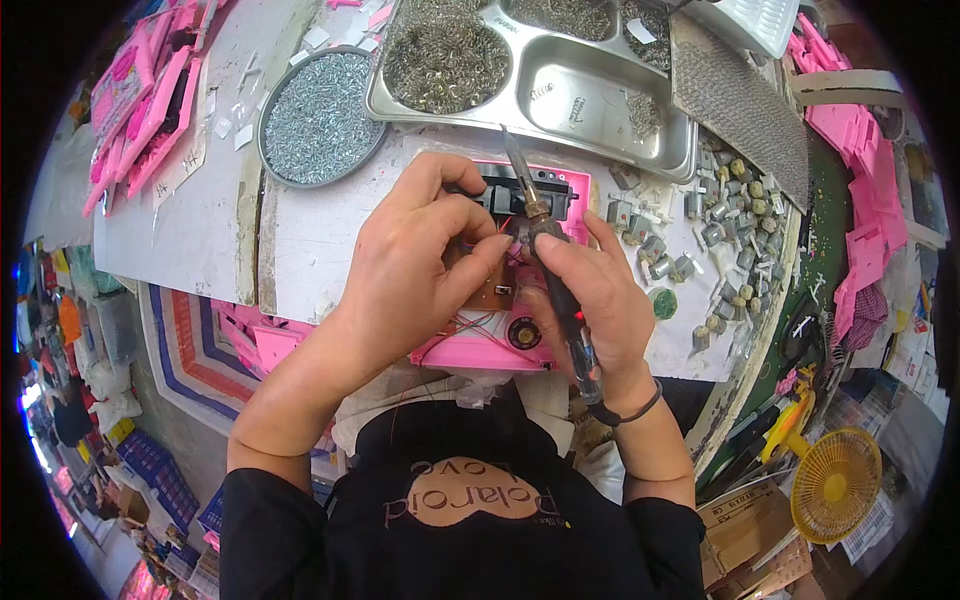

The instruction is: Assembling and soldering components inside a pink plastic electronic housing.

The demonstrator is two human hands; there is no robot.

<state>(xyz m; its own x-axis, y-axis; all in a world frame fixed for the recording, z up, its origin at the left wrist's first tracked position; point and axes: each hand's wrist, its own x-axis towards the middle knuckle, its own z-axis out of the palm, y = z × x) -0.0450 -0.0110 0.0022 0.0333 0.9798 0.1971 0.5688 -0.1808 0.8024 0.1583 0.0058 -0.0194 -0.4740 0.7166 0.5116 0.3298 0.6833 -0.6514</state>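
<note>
My right hand (600, 290) grips a soldering iron (562, 290) with a dark handle, its pointed metal tip slanting up and away toward the steel tray. Below my hands lies an open pink plastic housing (480, 350). Inside it are a black plastic part (545, 200), a brown circuit board (493, 290), thin wires and a round black speaker (523, 333). My left hand (410, 250) reaches over the housing, thumb and fingers pinched together beside red wires. What they hold is too small and covered to name. The iron's tip stands apart from the wires.
A steel compartment tray (610, 150) with springs sits at the far side, beside a round dish (265, 130) of screws. Several small motors (715, 235) lie scattered at right. Pink plastic parts (150, 100) pile up far left. A yellow fan (835, 485) stands lower right.
</note>
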